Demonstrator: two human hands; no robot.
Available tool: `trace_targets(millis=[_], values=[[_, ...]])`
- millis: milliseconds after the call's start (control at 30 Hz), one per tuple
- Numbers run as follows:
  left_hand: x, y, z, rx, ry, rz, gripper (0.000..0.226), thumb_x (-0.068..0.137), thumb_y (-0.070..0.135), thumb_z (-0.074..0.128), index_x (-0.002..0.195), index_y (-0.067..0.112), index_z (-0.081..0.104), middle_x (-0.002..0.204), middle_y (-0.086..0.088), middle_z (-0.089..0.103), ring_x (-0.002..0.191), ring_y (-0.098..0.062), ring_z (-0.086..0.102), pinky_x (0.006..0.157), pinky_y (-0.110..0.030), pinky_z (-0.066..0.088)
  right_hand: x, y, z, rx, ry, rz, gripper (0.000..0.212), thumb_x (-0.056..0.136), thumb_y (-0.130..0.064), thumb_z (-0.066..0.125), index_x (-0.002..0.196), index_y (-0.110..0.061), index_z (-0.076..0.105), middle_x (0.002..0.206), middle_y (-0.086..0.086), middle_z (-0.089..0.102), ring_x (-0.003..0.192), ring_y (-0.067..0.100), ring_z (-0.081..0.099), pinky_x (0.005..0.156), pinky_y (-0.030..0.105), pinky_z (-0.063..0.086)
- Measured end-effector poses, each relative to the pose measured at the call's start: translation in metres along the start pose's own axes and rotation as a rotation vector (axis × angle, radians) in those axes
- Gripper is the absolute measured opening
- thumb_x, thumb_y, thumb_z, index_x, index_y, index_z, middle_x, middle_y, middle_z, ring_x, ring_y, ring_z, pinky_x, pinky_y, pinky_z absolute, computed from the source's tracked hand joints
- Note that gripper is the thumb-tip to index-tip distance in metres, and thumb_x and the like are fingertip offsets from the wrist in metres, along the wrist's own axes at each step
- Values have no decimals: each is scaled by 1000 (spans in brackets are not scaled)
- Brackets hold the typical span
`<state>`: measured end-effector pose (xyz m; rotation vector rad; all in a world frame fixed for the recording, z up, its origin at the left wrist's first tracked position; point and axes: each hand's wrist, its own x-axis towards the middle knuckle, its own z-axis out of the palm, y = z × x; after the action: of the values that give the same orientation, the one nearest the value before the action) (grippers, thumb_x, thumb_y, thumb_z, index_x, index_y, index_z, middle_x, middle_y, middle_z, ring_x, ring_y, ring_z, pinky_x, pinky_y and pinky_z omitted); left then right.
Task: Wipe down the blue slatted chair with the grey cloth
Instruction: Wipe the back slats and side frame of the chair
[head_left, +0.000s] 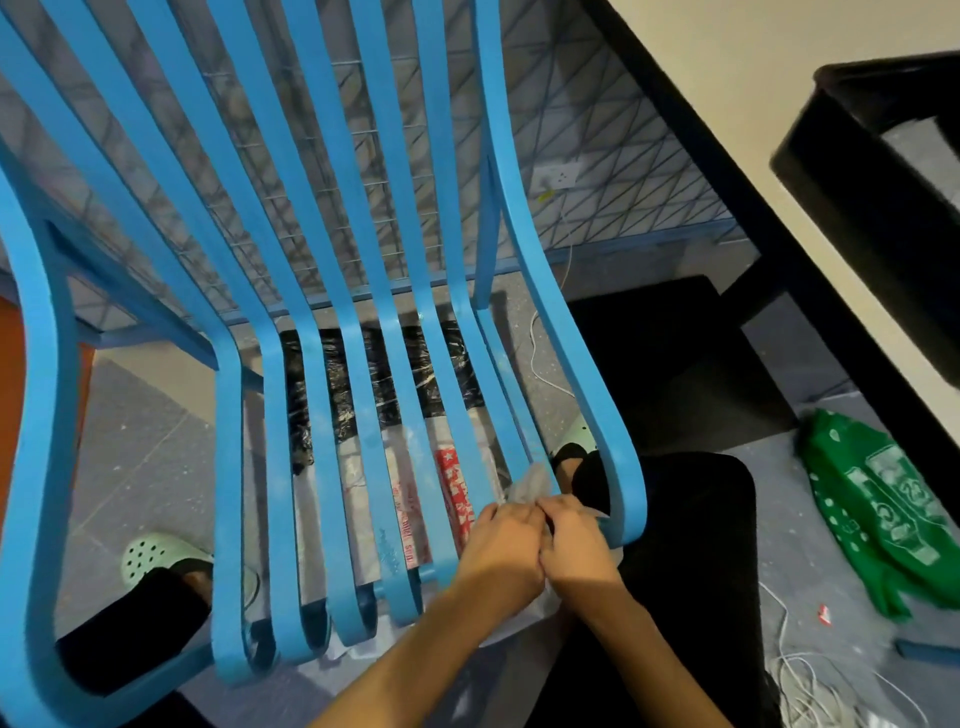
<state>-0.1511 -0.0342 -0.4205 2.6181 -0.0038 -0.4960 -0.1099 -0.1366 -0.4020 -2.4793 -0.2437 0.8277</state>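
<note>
The blue slatted chair fills most of the view, its curved slats running from the backrest down to the front edge of the seat. Both my hands meet at the seat's front right. My left hand and my right hand are side by side, fingers curled round the grey cloth. The cloth is bunched on a slat near the right edge; a bit pokes out above my fingers and more hangs below my wrists. Most of it is hidden by my hands.
A white table with black edge stands to the right, a black tray on it. A green bag and white cables lie on the floor. Plastic bags lie under the seat. My feet in pale green clogs flank the chair.
</note>
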Motion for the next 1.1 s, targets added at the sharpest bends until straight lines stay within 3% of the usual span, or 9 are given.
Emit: trace_targets(millis=[100, 233, 300, 467, 533, 667, 733, 900, 1100], values=[[-6, -6, 9, 22, 37, 36, 64, 86, 31, 29, 145, 9, 42, 143, -9, 51, 134, -27, 45, 114, -42, 29, 1, 2, -2, -20, -52, -31, 50, 93, -3, 49, 142, -3, 42, 141, 17, 47, 131, 26, 45, 106, 18, 24], [15, -12, -7, 202, -152, -38, 67, 99, 26, 40, 156, 13, 6, 164, -2, 1, 151, -24, -5, 119, -50, -5, 4, 1, 3, 15, -5, -71, 54, 96, -18, 37, 149, -8, 32, 153, 11, 37, 140, 18, 36, 104, 2, 11], [30, -21, -21, 267, -137, -51, 68, 98, 29, 40, 156, 16, 7, 164, 1, 1, 150, -26, -7, 118, -54, -5, 8, -1, 9, -114, -51, -109, 61, 94, -24, 26, 154, -12, 22, 160, 8, 21, 139, 20, 37, 109, 13, 22], [36, -47, -45, 384, -196, 65, 67, 99, 34, 39, 156, 19, 7, 164, 3, 2, 150, -32, -4, 119, -58, 2, 35, -5, 12, -288, 22, -149, 50, 95, -5, 45, 143, -16, 44, 144, 13, 33, 127, 30, 42, 104, 39, 40], [31, -48, -51, 246, -178, 68, 58, 97, 29, 43, 152, 19, 25, 160, 0, 25, 148, -31, 14, 119, -56, 9, 44, -6, 12, -307, 78, -186, 42, 93, -3, 48, 133, -15, 53, 131, 12, 41, 119, 30, 45, 95, 44, 46], [20, -56, -63, -177, 10, -5, 40, 91, 23, 49, 131, 25, 52, 102, -4, 68, 95, -23, 62, 91, -41, 48, 55, -11, 15, -341, 160, -196, 33, 90, -5, 53, 120, -14, 62, 114, 17, 50, 102, 36, 49, 84, 48, 46], [12, -60, -64, -328, 55, -71, 43, 92, 25, 48, 135, 29, 52, 105, -2, 70, 90, -19, 64, 79, -38, 55, 63, -11, 16, -345, 188, -213, 32, 89, -5, 55, 117, -16, 64, 111, 15, 52, 99, 37, 51, 82, 50, 47], [-2, -50, -48, -390, 53, -135, 41, 96, 20, 49, 136, 24, 51, 137, 4, 55, 120, -16, 53, 105, -32, 43, 73, -35, 6, -213, 259, -253, 11, 97, -29, 45, 97, -26, 56, 109, 2, 50, 96, 22, 53, 85, 47, 45], [-26, -50, -11, -372, 239, -100, 51, 91, 14, 61, 140, 18, 49, 141, 1, 53, 128, -18, 51, 110, -21, 29, 78, -34, 15, -343, 153, -265, 46, 93, -3, 49, 136, -19, 50, 140, 8, 34, 124, 27, 35, 94, 37, 38]])
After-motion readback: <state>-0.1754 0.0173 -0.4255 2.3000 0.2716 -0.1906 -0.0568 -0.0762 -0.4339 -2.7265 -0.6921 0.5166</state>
